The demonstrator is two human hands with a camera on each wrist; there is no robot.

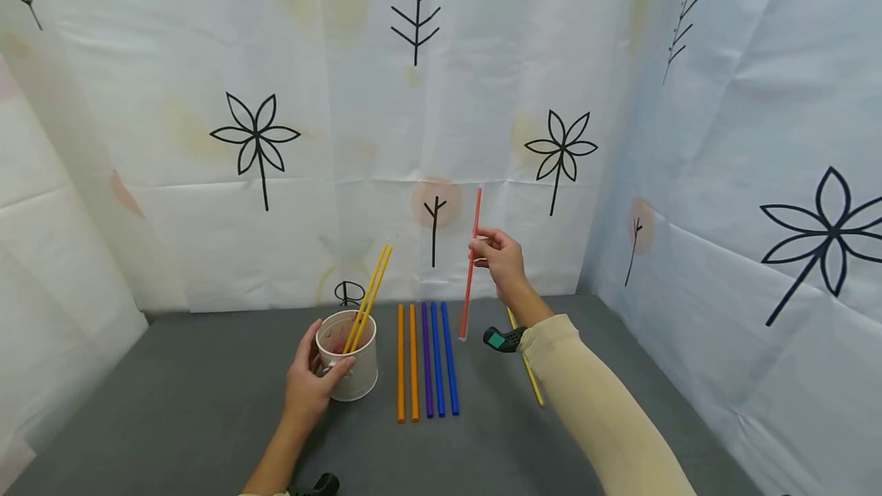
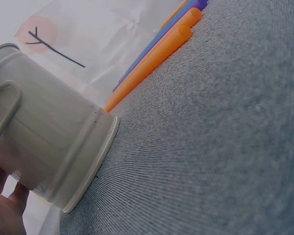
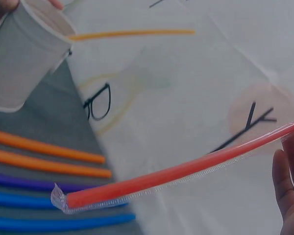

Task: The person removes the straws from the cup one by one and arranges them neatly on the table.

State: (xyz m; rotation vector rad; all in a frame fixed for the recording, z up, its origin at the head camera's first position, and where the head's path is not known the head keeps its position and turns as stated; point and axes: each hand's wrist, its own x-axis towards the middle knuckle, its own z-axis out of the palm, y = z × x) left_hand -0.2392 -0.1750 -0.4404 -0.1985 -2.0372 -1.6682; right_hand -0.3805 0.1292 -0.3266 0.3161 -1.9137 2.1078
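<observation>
My left hand point(image 1: 310, 381) grips a small white pail point(image 1: 358, 377) around its side, thumb near the front and fingers behind. Two yellow straws point(image 1: 368, 297) lean out of the pail to the right, and its floor looks reddish. Up off the table, a red straw point(image 1: 469, 282) in a clear wrapper is pinched near its upper part by my right hand point(image 1: 501, 259). In the right wrist view the loose end of the clear wrapper point(image 3: 60, 198) sticks out past the straw's tip. A wire handle point(image 2: 12, 105) hangs on the pail's side in the left wrist view.
Two orange straws point(image 1: 407, 362), a purple straw point(image 1: 427, 358) and two blue straws point(image 1: 444, 358) lie in a row between the hands. Another yellow straw point(image 1: 534, 381) lies partly under my right forearm. Patterned white cloth point(image 1: 468, 98) hangs behind the grey table point(image 1: 200, 389).
</observation>
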